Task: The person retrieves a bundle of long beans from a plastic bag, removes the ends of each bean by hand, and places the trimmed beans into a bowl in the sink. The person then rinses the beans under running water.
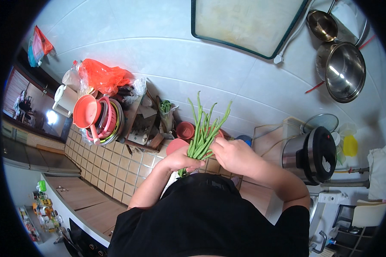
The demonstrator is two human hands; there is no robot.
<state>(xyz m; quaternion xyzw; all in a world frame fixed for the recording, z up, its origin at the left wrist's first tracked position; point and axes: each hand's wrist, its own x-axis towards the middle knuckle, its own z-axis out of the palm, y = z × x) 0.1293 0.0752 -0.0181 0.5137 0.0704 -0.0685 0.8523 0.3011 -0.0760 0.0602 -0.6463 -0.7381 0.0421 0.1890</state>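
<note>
A bunch of long green beans [201, 138] is gripped near its lower end by my left hand [183, 159]. The beans fan upward from the fist, and short lower ends [182, 172] poke out below it. My right hand [233, 155] is at the right side of the bunch, its fingers curled in against the beans. What lies between those fingertips is hidden. Below the hands, partly covered by them and the beans, are a red bowl [185, 130] and a pink round item [176, 145] near the tiled floor [128, 172].
At left, a low wooden table [133, 123] carries stacked basins, a pink ladle [87, 112], a white jug [65, 99] and a red plastic bag [104, 77]. An electric pressure cooker [308, 155] stands right. Metal pans [345, 72] hang on the tiled wall; a cabinet [83, 196] is lower left.
</note>
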